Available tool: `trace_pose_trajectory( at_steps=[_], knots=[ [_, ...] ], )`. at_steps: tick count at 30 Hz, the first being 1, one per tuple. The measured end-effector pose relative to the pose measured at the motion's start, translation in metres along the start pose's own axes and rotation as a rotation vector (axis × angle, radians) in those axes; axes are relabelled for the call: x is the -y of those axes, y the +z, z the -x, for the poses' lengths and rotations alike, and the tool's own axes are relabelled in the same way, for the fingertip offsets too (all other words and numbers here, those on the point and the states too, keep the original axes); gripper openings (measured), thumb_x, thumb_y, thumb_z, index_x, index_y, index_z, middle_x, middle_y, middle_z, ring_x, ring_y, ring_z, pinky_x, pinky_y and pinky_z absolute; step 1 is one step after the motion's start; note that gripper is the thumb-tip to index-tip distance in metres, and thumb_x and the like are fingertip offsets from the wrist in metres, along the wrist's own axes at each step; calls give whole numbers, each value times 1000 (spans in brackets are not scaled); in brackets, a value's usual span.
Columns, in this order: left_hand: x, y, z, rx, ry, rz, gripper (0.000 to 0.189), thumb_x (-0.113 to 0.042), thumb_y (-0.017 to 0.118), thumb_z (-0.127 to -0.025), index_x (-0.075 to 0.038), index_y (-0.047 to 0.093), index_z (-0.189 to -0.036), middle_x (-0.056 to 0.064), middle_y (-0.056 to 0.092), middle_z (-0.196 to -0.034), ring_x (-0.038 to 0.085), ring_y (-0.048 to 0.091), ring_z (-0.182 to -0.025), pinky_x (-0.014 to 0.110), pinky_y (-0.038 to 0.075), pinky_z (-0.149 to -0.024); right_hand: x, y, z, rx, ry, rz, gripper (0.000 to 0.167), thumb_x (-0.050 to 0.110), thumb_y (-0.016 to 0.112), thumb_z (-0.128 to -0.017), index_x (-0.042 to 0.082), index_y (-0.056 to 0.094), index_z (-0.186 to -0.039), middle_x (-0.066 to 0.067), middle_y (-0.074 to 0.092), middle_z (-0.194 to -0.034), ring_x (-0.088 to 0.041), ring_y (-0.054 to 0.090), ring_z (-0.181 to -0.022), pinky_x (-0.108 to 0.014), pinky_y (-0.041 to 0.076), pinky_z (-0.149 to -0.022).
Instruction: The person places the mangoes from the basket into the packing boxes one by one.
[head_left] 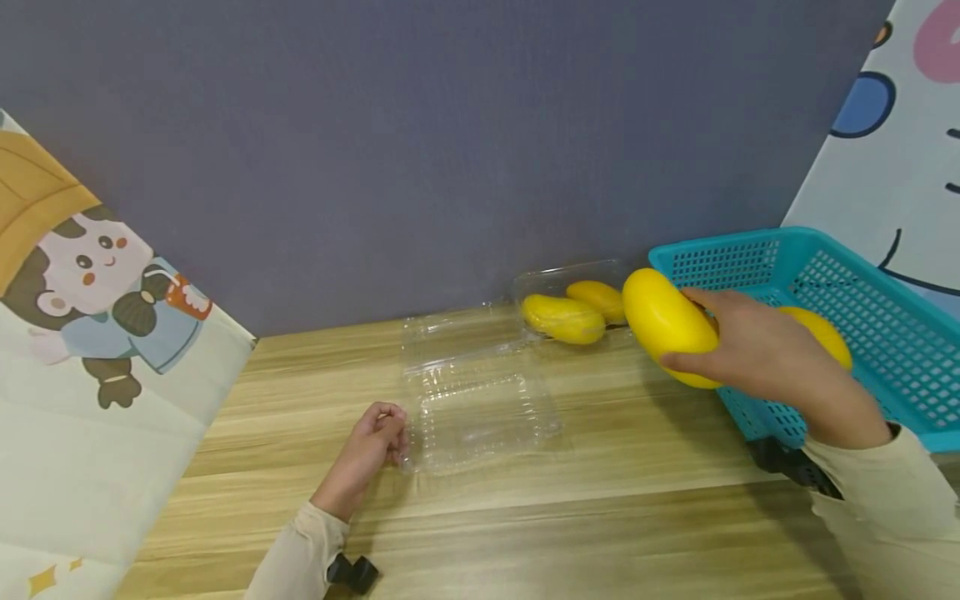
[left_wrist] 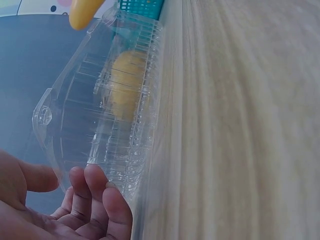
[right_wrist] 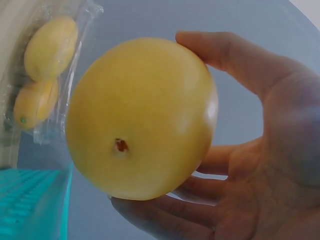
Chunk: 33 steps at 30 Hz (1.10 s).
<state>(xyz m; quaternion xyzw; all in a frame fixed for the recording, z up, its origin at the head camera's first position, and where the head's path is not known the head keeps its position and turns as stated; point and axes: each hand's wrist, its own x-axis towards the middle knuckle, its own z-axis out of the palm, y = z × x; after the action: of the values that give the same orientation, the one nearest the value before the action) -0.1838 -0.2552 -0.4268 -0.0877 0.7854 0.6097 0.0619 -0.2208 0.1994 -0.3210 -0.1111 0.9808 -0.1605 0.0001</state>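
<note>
My right hand (head_left: 765, 350) grips a large yellow mango (head_left: 663, 312), thumb on one side and fingers on the other, raised beside the basket's near-left corner. In the right wrist view the mango's stem scar faces the camera. At the left, my left hand (head_left: 371, 446) holds the near-left edge of a clear plastic clamshell container (head_left: 480, 425), its curled fingers and thumb at the rim. The container lies opened out on the table, its lid folded back toward the wall. Behind it to the right, two mangoes (head_left: 562, 318) sit in another clear container (head_left: 570, 273).
A teal perforated basket (head_left: 892, 283) stands at the right, with a mango (head_left: 825, 333) in it partly behind my right hand. A grey panel (head_left: 450, 167) rises at the table's back edge. Printed cartoon panels (head_left: 90, 333) flank both sides of the wooden table (head_left: 525, 533).
</note>
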Motion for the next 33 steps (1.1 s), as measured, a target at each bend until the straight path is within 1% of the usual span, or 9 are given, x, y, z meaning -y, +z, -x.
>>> trace_pose_trajectory(
  at_steps=[3,5,7,10,13,24,27,31,33],
  knots=[
    [0,0,0,-2,-4,-2,14,-12,42,-105,-1,44,-114,2,53,-78,14,52,-69,24,46,-62,4,4,-1,0,-4,9,108,72,65,-80,2,30,-154,-30,43,-147,-44,52,-118,-56,49,-80],
    [0,0,0,-6,-5,-1,14,-12,42,-105,-2,45,-113,2,53,-77,14,52,-69,24,46,-62,7,7,-2,-3,-8,12,108,73,64,-80,2,30,-154,-30,43,-148,-44,52,-120,-56,49,-80],
    [0,0,0,-10,-4,1,13,-12,42,-105,-2,45,-113,2,53,-77,14,52,-69,23,46,-62,10,10,-3,-6,-8,8,108,73,64,-79,3,31,-154,-29,43,-148,-43,53,-117,-54,50,-78],
    [1,0,0,-15,-1,3,12,-11,42,-105,-2,45,-112,1,53,-77,14,52,-69,23,45,-61,15,14,-4,-6,-13,-2,105,72,65,-79,4,34,-153,-28,45,-146,-37,57,-106,-47,50,-71],
    [1,0,0,-16,1,12,11,-10,42,-105,-1,45,-111,2,53,-76,13,52,-68,23,46,-61,21,16,-4,4,-19,-7,102,70,66,-80,5,35,-152,-28,46,-144,-34,58,-101,-43,48,-68],
    [-1,-2,0,-24,-19,11,16,-14,43,-105,0,46,-113,1,53,-77,13,52,-67,23,46,-60,38,22,-5,34,-19,-8,101,68,67,-80,8,34,-154,-27,48,-144,-32,60,-99,-41,48,-67],
    [-1,-2,0,-27,-21,12,17,-14,42,-105,0,46,-114,1,53,-76,12,52,-66,23,46,-60,43,24,-5,28,-28,-7,99,66,68,-80,7,35,-153,-27,47,-146,-34,59,-102,-43,48,-69],
    [-1,-2,0,-31,-24,23,16,-13,42,-105,0,46,-113,0,52,-75,12,51,-65,23,45,-60,51,29,-6,21,-45,-7,96,62,70,-81,6,38,-151,-25,48,-145,-32,59,-102,-45,49,-73],
    [0,-1,1,-31,-26,30,15,-12,42,-105,0,46,-113,1,51,-75,12,51,-66,23,45,-60,54,31,-6,25,-48,-4,95,62,70,-81,7,38,-151,-23,50,-145,-30,60,-99,-44,49,-72]
  ],
)
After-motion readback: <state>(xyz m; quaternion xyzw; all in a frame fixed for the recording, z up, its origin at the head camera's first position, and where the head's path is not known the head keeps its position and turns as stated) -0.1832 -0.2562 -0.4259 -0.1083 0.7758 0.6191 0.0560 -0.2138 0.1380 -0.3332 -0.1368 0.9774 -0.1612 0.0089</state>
